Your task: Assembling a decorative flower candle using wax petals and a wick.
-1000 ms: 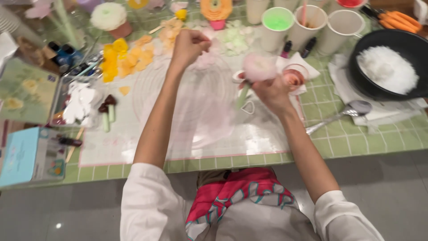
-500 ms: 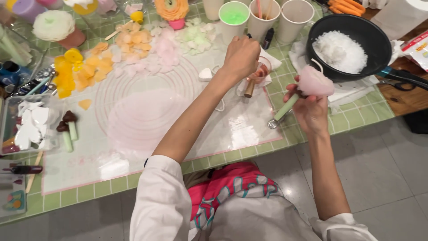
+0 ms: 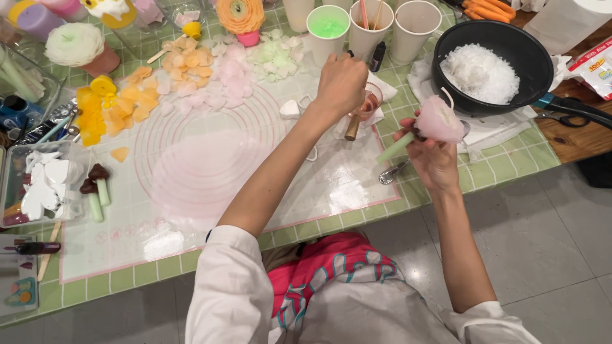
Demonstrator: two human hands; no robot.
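Three paper cups point(image 3: 368, 25) upper centre, one black pan point(image 3: 491, 64). My right hand point(image 3: 433, 159) pinched one pink wax flower point(image 3: 440, 120); left hand point(image 3: 341, 83) closed on a wooden-handled tool point(image 3: 352, 127).

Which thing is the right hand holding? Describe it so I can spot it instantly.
Find the black pan of white flakes at the table's right end. Just below its rim, the right hand holds a pale pink bud-shaped flower on a light green stem, the only flower lifted off the table.

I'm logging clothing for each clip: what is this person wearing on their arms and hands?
Both forearms are bare, with white sleeves pushed up to about the elbows. The left hand and right hand are bare: no gloves, rings, watch or bracelets visible. A pink, red and white patterned garment shows at the chest.
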